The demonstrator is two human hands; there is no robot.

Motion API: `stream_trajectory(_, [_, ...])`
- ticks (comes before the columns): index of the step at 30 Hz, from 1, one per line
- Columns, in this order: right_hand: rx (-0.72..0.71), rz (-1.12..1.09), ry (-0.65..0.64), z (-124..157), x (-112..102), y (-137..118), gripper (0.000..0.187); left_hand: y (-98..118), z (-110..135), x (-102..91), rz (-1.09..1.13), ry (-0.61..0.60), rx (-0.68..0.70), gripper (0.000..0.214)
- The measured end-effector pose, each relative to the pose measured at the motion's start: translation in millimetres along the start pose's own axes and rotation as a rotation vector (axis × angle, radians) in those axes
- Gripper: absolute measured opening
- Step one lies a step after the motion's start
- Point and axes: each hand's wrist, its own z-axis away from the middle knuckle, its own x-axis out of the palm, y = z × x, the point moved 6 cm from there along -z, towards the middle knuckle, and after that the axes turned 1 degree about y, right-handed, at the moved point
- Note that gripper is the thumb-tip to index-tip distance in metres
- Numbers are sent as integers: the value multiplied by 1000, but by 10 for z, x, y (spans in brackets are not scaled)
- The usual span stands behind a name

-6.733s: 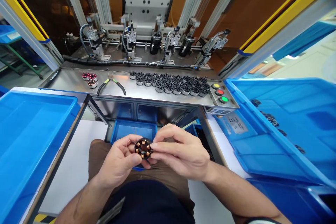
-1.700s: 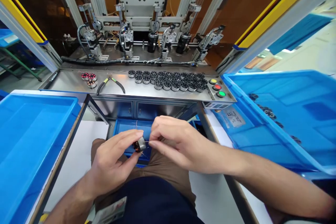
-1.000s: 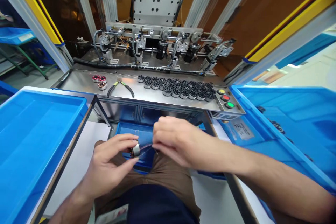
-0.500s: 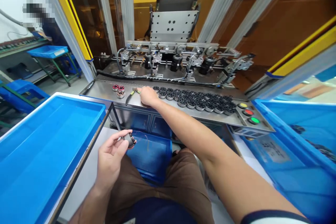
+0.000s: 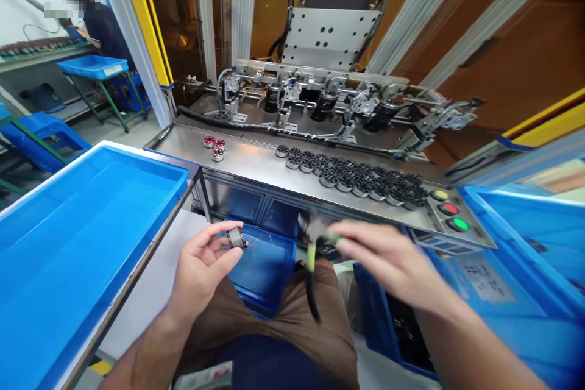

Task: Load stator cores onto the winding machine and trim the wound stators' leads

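Note:
My left hand (image 5: 203,265) pinches a small wound motor stator (image 5: 237,237) between thumb and fingers, above my lap. My right hand (image 5: 386,259), blurred by motion, grips a pair of cutting pliers (image 5: 312,262) with green-and-black handles that hang down over my thigh. Both hands hover above a small blue bin (image 5: 265,265) under the bench edge. A row of several dark stators (image 5: 356,177) lies on the steel bench (image 5: 251,161). Three stators with coloured windings (image 5: 214,147) sit at its left.
Large blue trays flank me, one to the left (image 5: 77,225) and one to the right (image 5: 525,256). Yellow, red and green buttons (image 5: 449,208) sit on the bench's right end. A winding machine (image 5: 329,97) fills the back. Another person (image 5: 98,24) stands far left.
My right hand took the pliers from the bench and brought them back toward my lap. The left hand keeps the stator. The camera has tilted up and left.

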Motion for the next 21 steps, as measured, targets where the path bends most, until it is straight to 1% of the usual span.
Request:
stream_trajectory(1, [67,-116,-99,255,190,-4,18,-10,-13,38,6,-16,-8,35])
stream_trajectory(3, [227,-336,-162,704,587,-25,27,-26,-48,121,-5,-35,-10,37])
stream_trajectory(4, [308,-409,-141,888,768,-37,28,-30,-67,165,-15,-41,-4,37])
stream_trajectory(5, [374,-480,-81,1041,912,-52,30,-33,-86,209,-25,-48,4,36])
stream_trajectory(6, [413,-550,-22,1164,1028,-79,37,-33,-102,252,-32,-54,13,35])
stream_trajectory(7, [434,-599,15,1259,1120,-113,53,-32,-114,291,-37,-60,21,34])
stream_trajectory(8, [443,-636,18,1327,1193,-151,72,-31,-122,327,-40,-66,26,34])
stream_trajectory(9, [450,-658,-14,1372,1252,-189,89,-30,-125,358,-44,-73,28,34])
stream_trajectory(10, [462,-663,-63,1400,1295,-216,98,-29,-124,384,-50,-80,28,34])
stream_trajectory(11, [478,-657,-112,1412,1321,-230,99,-26,-118,403,-57,-84,29,34])
stream_trajectory(12, [490,-640,-130,1407,1321,-227,93,-22,-110,416,-63,-85,31,34])
stream_trajectory(14, [465,-582,-87,1335,1261,-198,77,-12,-84,427,-73,-78,33,34])
stream_trajectory(16, [360,-518,10,1196,1163,-183,70,-8,-54,435,-81,-79,20,34])
stream_trajectory(18, [225,-500,82,1028,1078,-198,70,-1,-24,453,-85,-100,7,35])
stream_trajectory(21, [70,-555,104,800,997,-253,77,22,10,483,-96,-132,-2,36])
